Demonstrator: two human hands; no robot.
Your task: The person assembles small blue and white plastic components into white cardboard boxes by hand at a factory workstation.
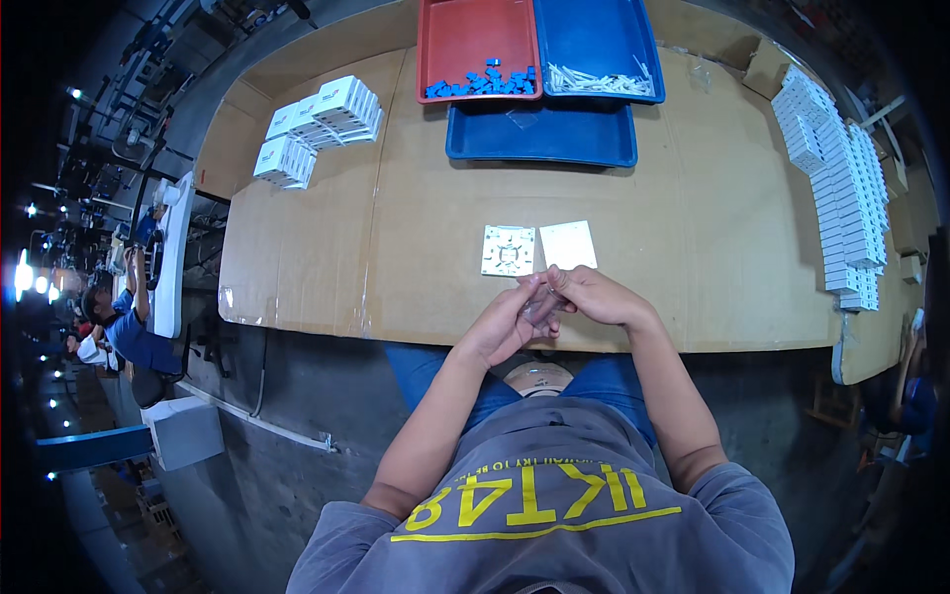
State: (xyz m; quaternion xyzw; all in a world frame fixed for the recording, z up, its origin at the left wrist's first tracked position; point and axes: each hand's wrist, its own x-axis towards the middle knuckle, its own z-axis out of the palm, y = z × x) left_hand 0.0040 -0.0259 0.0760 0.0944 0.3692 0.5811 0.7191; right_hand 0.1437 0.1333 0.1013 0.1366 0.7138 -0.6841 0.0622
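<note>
My left hand (505, 322) and my right hand (589, 295) meet at the near edge of the cardboard-covered table (693, 228). Together they pinch a small clear plastic bag (541, 305) between the fingers. Just beyond the hands lie two white square plates side by side: one with its moulded inside facing up (508, 250), the other smooth and plain (568, 245).
At the far edge stand a red tray (475, 40) with small blue parts (483, 83), a blue tray (599, 35) with white strips (599, 82), and an empty blue tray (542, 137). White boxes are stacked far left (322, 124) and along the right (839, 188). Other people sit at left (124, 322).
</note>
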